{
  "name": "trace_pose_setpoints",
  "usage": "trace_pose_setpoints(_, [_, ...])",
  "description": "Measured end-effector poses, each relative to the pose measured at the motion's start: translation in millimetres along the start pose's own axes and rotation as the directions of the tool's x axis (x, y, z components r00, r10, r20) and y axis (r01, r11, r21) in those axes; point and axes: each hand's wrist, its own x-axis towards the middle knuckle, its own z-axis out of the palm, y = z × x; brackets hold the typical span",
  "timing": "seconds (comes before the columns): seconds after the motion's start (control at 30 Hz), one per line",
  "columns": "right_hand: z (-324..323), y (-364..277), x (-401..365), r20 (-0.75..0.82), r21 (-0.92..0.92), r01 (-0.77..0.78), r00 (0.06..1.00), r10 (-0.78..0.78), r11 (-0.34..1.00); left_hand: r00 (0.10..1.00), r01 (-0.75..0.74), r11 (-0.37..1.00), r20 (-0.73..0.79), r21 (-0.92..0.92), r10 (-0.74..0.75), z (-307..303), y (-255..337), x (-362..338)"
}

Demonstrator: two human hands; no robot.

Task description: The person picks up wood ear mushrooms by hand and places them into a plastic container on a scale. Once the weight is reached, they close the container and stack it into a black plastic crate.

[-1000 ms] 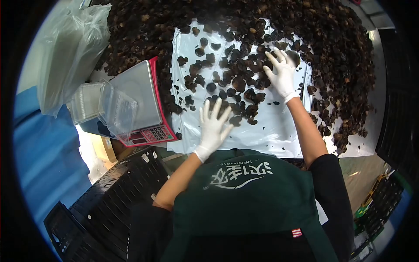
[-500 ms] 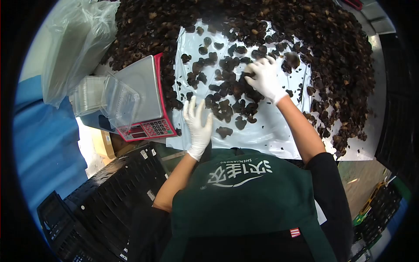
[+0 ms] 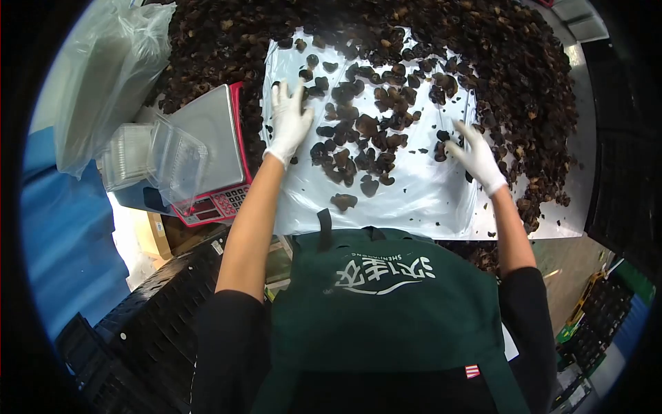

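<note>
White gloves cover both hands. My left hand [image 3: 289, 119] lies over the left part of a white plastic sheet [image 3: 414, 196], its fingers spread beside some dark fungus pieces. My right hand [image 3: 474, 155] is at the sheet's right side, fingers apart, with its fingertips near a small dark piece [image 3: 441, 153]. Between the hands, many dark brown fungus pieces [image 3: 367, 125] lie scattered on the sheet. Neither hand visibly holds anything.
A large heap of dark fungus [image 3: 531, 90] surrounds the sheet at the back and right. To the left are a red-edged scale [image 3: 222, 138], clear plastic boxes [image 3: 178, 155] and plastic bags [image 3: 114, 76]. Black crates [image 3: 165, 297] stand at lower left.
My left hand has moved up and a little left along the sheet. My right hand has moved right and down, away from the middle pieces, and its fingers have spread.
</note>
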Motion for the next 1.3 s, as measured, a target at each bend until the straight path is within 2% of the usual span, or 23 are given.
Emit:
trace_pose_setpoints(0.03, [13.9,-7.9,26.0,-0.084,-0.025,0.026,0.996,-0.028,0.999,0.993,-0.045,0.998,0.111,0.048,0.039,1.3,10.8,0.5])
trace_pose_setpoints(0.07, [28.6,-11.2,48.7,-0.209,-0.224,0.147,0.958,-0.195,0.963,0.973,-0.093,0.991,0.221,0.093,0.071,2.6,24.2,1.6])
trace_pose_setpoints(0.1, [47.5,-13.1,68.4,-0.261,-0.292,0.167,0.933,-0.247,0.942,0.960,-0.169,0.983,0.239,0.075,0.147,5.9,34.9,-5.5])
trace_pose_setpoints(0.13, [62.7,-23.6,82.5,-0.235,-0.341,0.150,0.942,-0.239,0.928,0.941,-0.244,0.968,0.256,0.058,0.222,6.4,47.7,-16.8])
trace_pose_setpoints(0.17, [71.5,-43.1,82.5,-0.168,-0.453,0.155,0.952,-0.254,0.878,0.930,-0.241,0.970,0.278,-0.030,0.240,4.9,62.0,-30.9])
trace_pose_setpoints(0.2, [89.1,-49.8,82.8,-0.149,-0.392,0.229,0.940,-0.307,0.891,0.918,-0.235,0.965,0.300,-0.117,0.260,0.9,76.0,-48.4])
trace_pose_setpoints(0.27, [95.7,-77.2,59.8,0.046,-0.311,0.433,0.896,-0.442,0.846,0.895,-0.301,0.941,0.295,-0.155,0.335,-16.0,101.2,-86.6])
trace_pose_setpoints(0.33, [103.3,-88.5,25.8,0.188,-0.171,0.566,0.822,-0.537,0.807,0.862,-0.342,0.930,0.348,-0.136,0.368,-31.1,110.6,-119.4])
trace_pose_setpoints(0.37, [108.9,-85.3,8.7,0.216,-0.108,0.591,0.799,-0.561,0.799,0.847,-0.319,0.929,0.383,-0.189,0.369,-33.2,108.6,-137.9])
trace_pose_setpoints(0.4, [106.2,-87.5,-7.7,0.239,-0.083,0.593,0.792,-0.562,0.801,0.854,-0.281,0.929,0.379,-0.242,0.357,-31.7,107.1,-156.7])
trace_pose_setpoints(0.47, [100.8,-84.7,-31.4,0.317,-0.123,0.613,0.770,-0.555,0.780,0.838,-0.275,0.936,0.422,-0.221,0.346,-27.9,99.2,-184.0])
trace_pose_setpoints(0.6, [88.6,-73.5,-53.5,0.226,-0.169,0.543,0.834,-0.504,0.822,0.824,-0.295,0.938,0.449,-0.182,0.346,-40.8,90.9,-187.3])
trace_pose_setpoints(0.73, [90.5,-57.8,-74.6,0.256,-0.128,0.525,0.837,-0.483,0.842,0.851,-0.333,0.927,0.368,-0.171,0.374,-42.9,74.1,-196.2])
trace_pose_setpoints(0.8, [98.0,-54.9,-81.9,0.292,-0.091,0.538,0.819,-0.494,0.838,0.912,-0.276,0.940,0.253,-0.201,0.322,-41.1,65.5,-204.5])
trace_pose_setpoints(0.87, [106.3,-56.2,-85.7,0.274,-0.117,0.607,0.780,-0.562,0.786,0.919,-0.257,0.949,0.259,-0.182,0.299,-40.4,60.2,-211.6])
trace_pose_setpoints(0.93, [107.3,-58.2,-84.2,0.263,-0.114,0.617,0.775,-0.575,0.779,0.969,-0.118,0.965,0.184,-0.233,0.163,-40.4,58.3,-218.9])
trace_pose_setpoints(0.97, [107.9,-57.8,-83.7,0.216,-0.106,0.593,0.797,-0.563,0.798,0.970,-0.117,0.966,0.184,-0.231,0.161,-40.1,57.5,-222.7])
trace_pose_setpoints(1.03, [107.2,-56.4,-81.8,0.120,-0.055,0.535,0.842,-0.526,0.843,0.990,-0.011,0.965,0.135,-0.261,0.047,-38.4,58.1,-230.8])
trace_pose_setpoints(1.07, [106.8,-57.4,-83.1,0.121,-0.056,0.536,0.841,-0.527,0.842,0.994,0.042,0.960,0.111,-0.278,-0.011,-37.0,58.4,-234.3])
trace_pose_setpoints(1.13, [103.4,-64.0,-84.6,0.025,-0.074,0.399,0.917,-0.398,0.914,0.995,0.048,0.964,0.096,-0.261,-0.023,-36.0,61.5,-235.1])
trace_pose_setpoints(1.2, [110.8,-62.1,-84.0,0.067,-0.076,0.423,0.906,-0.419,0.903,0.994,-0.037,0.978,0.097,-0.204,0.058,-32.8,62.6,-230.6])
trace_pose_setpoints(1.27, [119.0,-68.9,-81.9,0.241,-0.117,0.634,0.765,-0.598,0.764,0.986,-0.078,0.981,0.131,-0.177,0.102,-27.1,61.8,-218.0])
trace_pose_setpoints(1.3, [123.8,-75.1,-78.8,0.247,-0.108,0.659,0.743,-0.622,0.744,0.975,-0.120,0.981,0.167,-0.152,0.146,-23.7,62.3,-209.0])
